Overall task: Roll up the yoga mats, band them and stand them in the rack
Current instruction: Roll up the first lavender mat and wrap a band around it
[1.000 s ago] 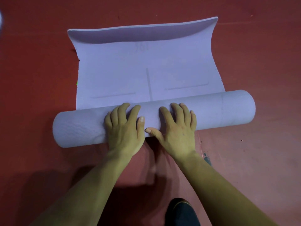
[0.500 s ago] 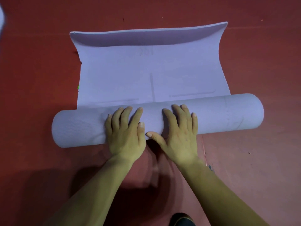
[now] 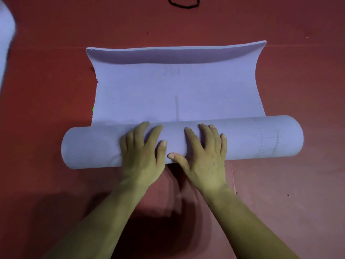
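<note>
A lilac yoga mat (image 3: 177, 86) lies on the red floor, most of it wound into a thick roll (image 3: 257, 139) that runs left to right in front of me. A short flat stretch remains beyond the roll, and its far edge curls upward. My left hand (image 3: 141, 152) and my right hand (image 3: 203, 157) rest side by side on the middle of the roll. Both press palm down with fingers spread over the top and thumbs on the near side. A black band (image 3: 184, 7) lies as a loop on the floor past the mat's far edge.
Part of another pale lilac mat (image 3: 5, 40) shows at the left edge. Red matting (image 3: 289, 184) covers the floor all around, with a seam line to the right of my right wrist. No rack is in view.
The roll has turned away from me, taking in more mat, so the flat stretch is shorter. The view has lifted, and the black band now shows at the top.
</note>
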